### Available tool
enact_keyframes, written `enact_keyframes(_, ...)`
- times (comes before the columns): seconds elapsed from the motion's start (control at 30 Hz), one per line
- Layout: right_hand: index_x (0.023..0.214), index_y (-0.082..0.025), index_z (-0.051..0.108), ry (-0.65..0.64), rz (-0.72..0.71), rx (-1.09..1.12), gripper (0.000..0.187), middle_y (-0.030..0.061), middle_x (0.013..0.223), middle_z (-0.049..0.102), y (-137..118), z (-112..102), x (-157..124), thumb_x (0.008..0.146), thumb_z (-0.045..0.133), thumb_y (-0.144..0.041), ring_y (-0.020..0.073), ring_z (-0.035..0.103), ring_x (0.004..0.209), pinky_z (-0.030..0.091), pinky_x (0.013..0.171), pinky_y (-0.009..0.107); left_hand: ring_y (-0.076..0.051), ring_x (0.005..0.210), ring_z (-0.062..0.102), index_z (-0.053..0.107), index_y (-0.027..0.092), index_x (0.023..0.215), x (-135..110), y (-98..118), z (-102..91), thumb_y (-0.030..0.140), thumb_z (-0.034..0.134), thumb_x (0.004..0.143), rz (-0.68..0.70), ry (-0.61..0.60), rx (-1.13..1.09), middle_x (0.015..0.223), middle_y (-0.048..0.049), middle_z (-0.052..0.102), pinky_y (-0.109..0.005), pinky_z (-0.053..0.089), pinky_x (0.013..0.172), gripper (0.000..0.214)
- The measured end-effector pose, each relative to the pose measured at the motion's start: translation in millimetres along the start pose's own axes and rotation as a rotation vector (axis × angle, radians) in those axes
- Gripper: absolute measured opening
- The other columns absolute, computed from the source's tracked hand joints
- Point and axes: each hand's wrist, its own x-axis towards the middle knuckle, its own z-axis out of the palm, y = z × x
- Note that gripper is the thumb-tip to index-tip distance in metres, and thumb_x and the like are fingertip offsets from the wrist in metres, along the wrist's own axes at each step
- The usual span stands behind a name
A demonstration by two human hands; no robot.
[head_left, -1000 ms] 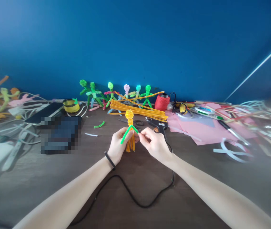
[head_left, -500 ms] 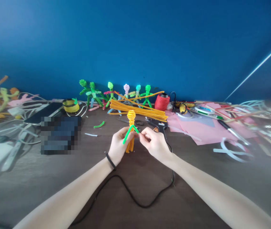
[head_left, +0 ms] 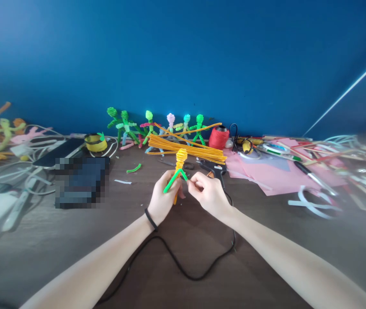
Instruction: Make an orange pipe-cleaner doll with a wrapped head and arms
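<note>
My left hand [head_left: 163,195] is closed around an orange pipe-cleaner figure [head_left: 181,159], whose coiled head stands above the fingers. A bent green pipe cleaner [head_left: 171,181] lies across the figure just under the head, one end slanting down over my left thumb. Its other end runs to my right hand [head_left: 206,189], where thumb and forefinger pinch the tip. Most of the figure's lower part is hidden by my left fingers.
Behind my hands lie a bundle of orange pipe cleaners [head_left: 186,148], scissors [head_left: 187,166] and a black glue gun [head_left: 214,166]. Several finished figures [head_left: 199,124] lean along the blue wall. A black cord [head_left: 183,270] loops in front. Pink paper [head_left: 276,180] is at right, a dark phone-like object [head_left: 83,182] at left.
The orange figure has tilted, its head shifting slightly right, and its lower strands are now mostly covered by my left fingers. My right hand has hardly moved.
</note>
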Motion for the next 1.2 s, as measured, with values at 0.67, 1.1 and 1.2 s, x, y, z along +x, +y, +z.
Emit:
enact_keyframes(0.67,0.062,-0.017,0.043,-0.141,0.164,0.213,0.022,-0.0050,0.043,0.041,-4,-3,3,0.079,0.043,-0.032,0.0064,0.037,0.039,0.029,0.041,0.018,-0.006,0.032,0.029,0.038,0.018,0.048,3,1,2.4,0.045,0.039,0.081,-0.015,0.086,0.033,0.035,0.0054,0.034,-0.021,0.022,0.035,0.042)
enact_keyframes(1.1,0.062,-0.016,0.045,-0.339,0.251,0.378,0.024,-0.0063,0.038,0.044,2,-16,14,0.079,0.046,-0.032,0.0047,0.037,0.034,0.027,0.040,0.018,-0.006,0.033,0.029,0.044,0.017,0.053,3,-1,1.7,0.047,0.041,0.079,-0.040,0.126,0.009,0.033,0.0059,0.035,-0.020,0.022,0.036,0.040)
enact_keyframes(1.2,0.062,-0.015,0.047,-0.386,0.293,0.437,0.023,-0.0071,0.035,0.044,7,-18,17,0.077,0.048,-0.032,0.0039,0.034,0.031,0.025,0.038,0.017,-0.006,0.032,0.029,0.045,0.017,0.056,2,1,2.9,0.049,0.043,0.078,-0.058,0.134,-0.010,0.033,0.0064,0.035,-0.020,0.022,0.035,0.039)
